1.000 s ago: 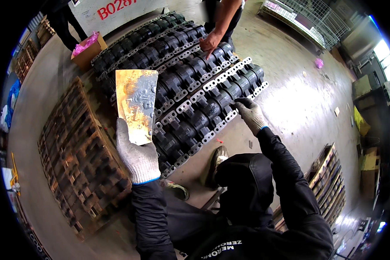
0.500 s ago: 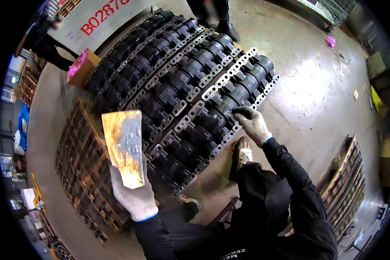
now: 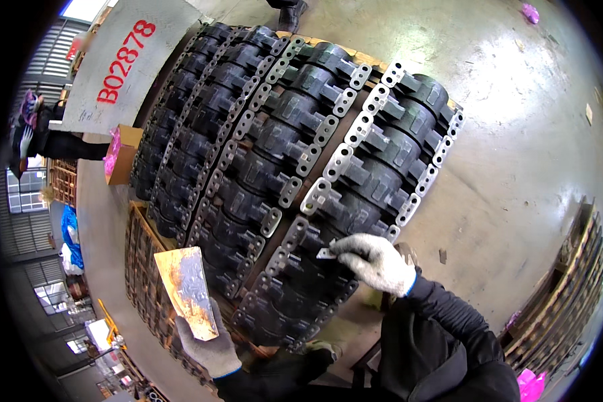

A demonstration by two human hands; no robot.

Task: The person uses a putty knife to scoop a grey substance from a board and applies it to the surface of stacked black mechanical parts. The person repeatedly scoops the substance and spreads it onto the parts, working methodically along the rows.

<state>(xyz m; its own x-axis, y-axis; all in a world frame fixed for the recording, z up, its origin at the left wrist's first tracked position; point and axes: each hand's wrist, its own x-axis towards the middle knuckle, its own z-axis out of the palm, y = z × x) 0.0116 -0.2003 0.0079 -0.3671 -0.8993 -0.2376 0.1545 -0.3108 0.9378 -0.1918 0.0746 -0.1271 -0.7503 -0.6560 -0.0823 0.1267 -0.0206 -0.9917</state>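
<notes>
My left hand (image 3: 212, 350), in a pale knit glove, grips the lower end of a flat tapered board (image 3: 184, 288). Grey paste or paint and brown stains mark the board's light surface. My gloved right hand (image 3: 380, 264) pinches a small, light, flat piece (image 3: 325, 253), which looks like a tag or small plate. That hand is over the nearest rows of black cast metal parts (image 3: 315, 141). Bare metal ends with round holes (image 3: 338, 161) run along the rows. Whether the small piece touches a casting, I cannot tell.
A wooden pallet stack (image 3: 144, 268) stands left of the castings, another (image 3: 559, 281) at the right. Behind them are a cardboard box (image 3: 125, 157) with pink plastic and a grey panel (image 3: 124, 74). One person (image 3: 67, 144) stands far left; another person's foot (image 3: 289, 15) shows at the top.
The view has shifted, putting the castings closer. My right hand has moved inward from their right edge, and the small light piece now shows clearly in its fingers. The left hand still holds the board.
</notes>
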